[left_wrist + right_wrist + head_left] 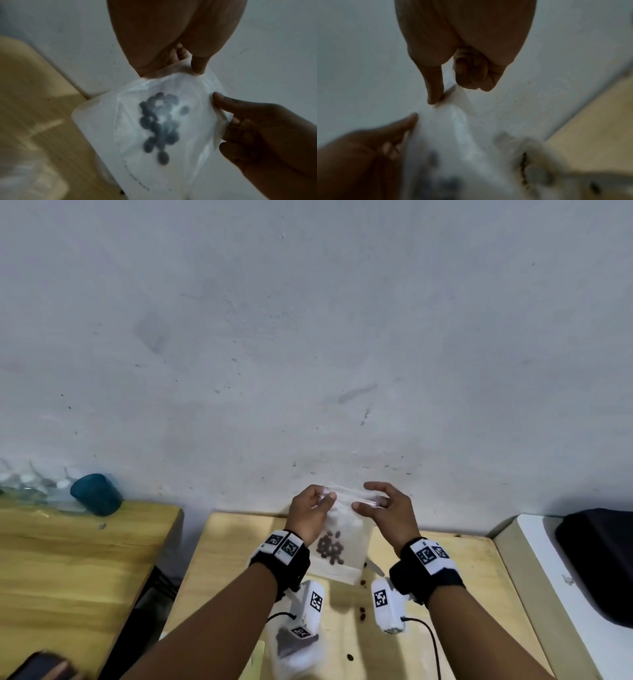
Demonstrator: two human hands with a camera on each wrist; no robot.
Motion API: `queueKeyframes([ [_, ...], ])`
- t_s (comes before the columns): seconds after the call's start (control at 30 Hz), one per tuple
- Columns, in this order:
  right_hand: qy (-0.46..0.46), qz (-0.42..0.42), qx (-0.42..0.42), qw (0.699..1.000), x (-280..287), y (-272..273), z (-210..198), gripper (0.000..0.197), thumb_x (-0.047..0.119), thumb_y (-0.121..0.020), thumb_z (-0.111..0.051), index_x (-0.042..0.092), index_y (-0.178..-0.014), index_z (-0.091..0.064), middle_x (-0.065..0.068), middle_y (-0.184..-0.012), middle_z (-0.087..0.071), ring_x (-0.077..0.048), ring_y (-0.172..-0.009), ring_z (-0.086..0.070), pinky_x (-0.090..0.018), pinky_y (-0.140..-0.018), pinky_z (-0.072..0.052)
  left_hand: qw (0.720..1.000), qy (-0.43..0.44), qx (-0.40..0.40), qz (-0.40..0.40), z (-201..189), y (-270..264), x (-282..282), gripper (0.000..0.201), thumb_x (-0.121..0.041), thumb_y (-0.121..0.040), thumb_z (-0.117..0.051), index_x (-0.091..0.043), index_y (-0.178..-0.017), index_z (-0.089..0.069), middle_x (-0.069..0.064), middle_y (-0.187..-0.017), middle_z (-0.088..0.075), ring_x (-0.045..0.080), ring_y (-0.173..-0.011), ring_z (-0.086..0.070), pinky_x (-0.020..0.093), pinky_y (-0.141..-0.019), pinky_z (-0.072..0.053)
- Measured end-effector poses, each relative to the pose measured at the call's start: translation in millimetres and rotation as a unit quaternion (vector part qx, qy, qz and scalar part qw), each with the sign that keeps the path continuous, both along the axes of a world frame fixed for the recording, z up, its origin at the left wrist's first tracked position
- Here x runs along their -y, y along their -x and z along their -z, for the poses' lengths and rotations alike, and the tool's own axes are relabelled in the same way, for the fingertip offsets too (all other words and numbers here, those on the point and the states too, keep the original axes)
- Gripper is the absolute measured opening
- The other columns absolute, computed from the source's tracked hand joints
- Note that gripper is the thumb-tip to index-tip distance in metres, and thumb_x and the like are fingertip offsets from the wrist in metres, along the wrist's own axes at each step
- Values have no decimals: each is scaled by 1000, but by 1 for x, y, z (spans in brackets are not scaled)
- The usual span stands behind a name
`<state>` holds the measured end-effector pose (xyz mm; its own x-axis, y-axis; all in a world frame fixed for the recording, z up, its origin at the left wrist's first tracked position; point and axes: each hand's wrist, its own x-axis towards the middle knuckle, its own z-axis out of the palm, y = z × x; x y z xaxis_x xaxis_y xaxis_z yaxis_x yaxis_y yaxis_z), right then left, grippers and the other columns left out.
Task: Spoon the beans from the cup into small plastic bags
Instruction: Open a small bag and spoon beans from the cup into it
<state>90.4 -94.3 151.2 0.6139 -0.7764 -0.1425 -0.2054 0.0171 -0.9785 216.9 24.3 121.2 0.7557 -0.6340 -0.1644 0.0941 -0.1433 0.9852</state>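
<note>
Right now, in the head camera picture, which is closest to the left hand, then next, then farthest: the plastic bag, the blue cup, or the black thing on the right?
1. Plastic bag: pinched at its top edge by the left hand.
2. Blue cup: off to the left, on the other table by the wall.
3. Black thing: farthest, at the far right edge.

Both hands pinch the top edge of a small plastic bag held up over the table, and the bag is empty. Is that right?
Not quite. The left hand and the right hand do pinch the top edge of the plastic bag over the table, but the bag is not empty: a cluster of dark beans sits inside it, shown most clearly in the left wrist view.
</note>
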Motion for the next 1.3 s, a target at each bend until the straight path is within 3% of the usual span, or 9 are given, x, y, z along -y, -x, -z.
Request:
queueKeyframes([
  [0.07, -69, 13, 0, 998, -6, -3, -5, 27, 11, -71, -85, 9, -95, -74, -2, -74, -70, -11, -60, -60, -22, -52, -44, 1000, 15, -14, -9, -4, 1, 0, 17, -22, -88, -65, -17, -76, -56, 0, -77, -62, 16, -72, -58, 30, -73, -45],
  [0.17, -119, 11, -32, 992, -9, -4, -5, 22, 21, -74, -83, 12, -92, -76, 3, -69, -67, -8, -52, -53, -23, -55, -33, 999, 11, -44, -1, -8, 3, -3, 25, -30, -85, -68, -6, -78, -61, 8, -76, -64, 21, -71, -58, 36, -73, -48],
  [0.3, -115, -7, -41, 992, -9, -7, -10, 17, 23, -76, -81, 14, -89, -77, 3, -71, -70, -9, -56, -58, -22, -55, -34, 997, 15, -73, 17, -11, 7, -7, 28, -29, -84, -70, -1, -86, -68, 16, -88, -73, 26, -75, -68, 45, -78, -55],
  [0.47, -112, -10, -60, 992, -9, -15, -12, 16, 24, -75, -82, 16, -86, -75, 6, -67, -65, -12, -61, -53, -25, -57, -31, 997, 3, -79, -3, -15, 5, -4, 21, -25, -85, -70, -5, -82, -67, 10, -80, -70, 24, -71, -65, 36, -71, -52],
  [0.63, -117, -7, -43, 992, -8, -14, -10, 12, 20, -75, -82, 14, -82, -75, 3, -64, -65, -8, -50, -56, -18, -50, -35, 994, -13, -105, -13, -13, 2, -1, 24, -31, -84, -70, -8, -80, -70, 16, -85, -72, 27, -75, -66, 43, -75, -56],
  [0.8, -140, 11, -54, 989, 5, -7, -2, 25, 33, -67, -86, 19, -77, -67, 8, -65, -60, -15, -57, -32, -22, -50, -28, 983, 42, -179, -2, -15, -1, -6, 12, -23, -89, -65, -13, -84, -70, 8, -87, -72, 25, -69, -65, 34, -69, -49],
  [0.97, -138, 13, -48, 989, 7, -6, 0, 28, 34, -68, -86, 21, -63, -62, 4, -66, -55, -15, -55, -30, -22, -46, -25, 982, 53, -179, -3, -14, 1, -3, 11, -23, -90, -63, -15, -85, -69, 3, -81, -70, 21, -65, -63, 30, -65, -46],
  [1.1, -153, 33, -27, 987, 8, -3, 1, 18, 34, -75, -82, 19, -76, -71, 4, -75, -68, -13, -56, -34, -22, -47, -30, 982, 48, -178, -29, -12, 0, 0, 14, -25, -92, -61, -16, -85, -70, 0, -80, -70, 22, -64, -64, 31, -65, -48],
  [1.3, -137, 55, -34, 988, 3, 0, 4, 18, 31, -78, -79, 21, -75, -65, 6, -72, -63, -15, -56, -33, -23, -49, -26, 988, 24, -145, -48, 0, 0, 1, 16, -26, -88, -66, -18, -77, -75, 0, -86, -72, 22, -82, -63, 37, -83, -50],
])
